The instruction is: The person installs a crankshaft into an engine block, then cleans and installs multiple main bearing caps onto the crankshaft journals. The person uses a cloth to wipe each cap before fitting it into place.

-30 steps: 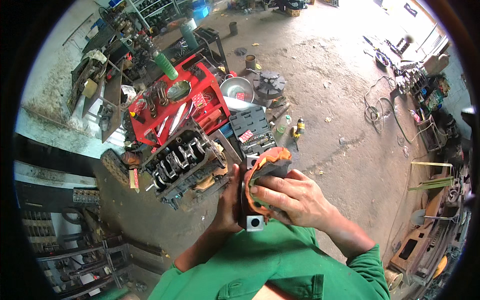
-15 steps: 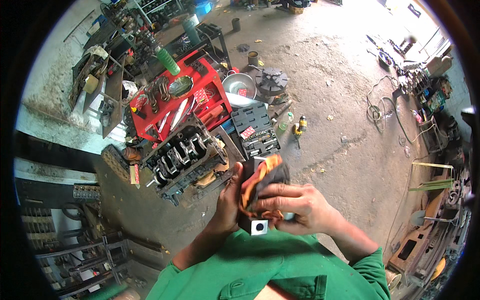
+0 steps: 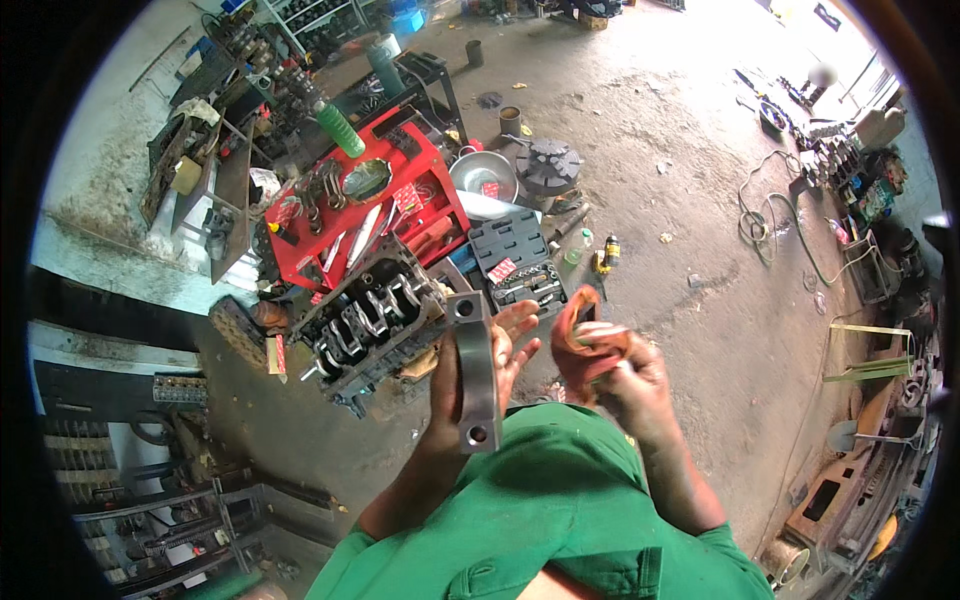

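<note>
Bar [image 3: 479, 375] in left grip [image 3: 446, 395], cloth [image 3: 574, 358] in right grip [image 3: 642, 388], engine block [image 3: 382, 350] farther left

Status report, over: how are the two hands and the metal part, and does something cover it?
Left hand holding metal part, fingers extended. Right hand gripping orange-red cloth, apart from the part. Nothing covering its camera-facing side.

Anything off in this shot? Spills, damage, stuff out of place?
A hose or cable lies in loose loops on the floor at right, a possible trip hazard, and small scraps are scattered about. No definite spill is visible. The curved metal part shows no obvious damage from this view.
</note>
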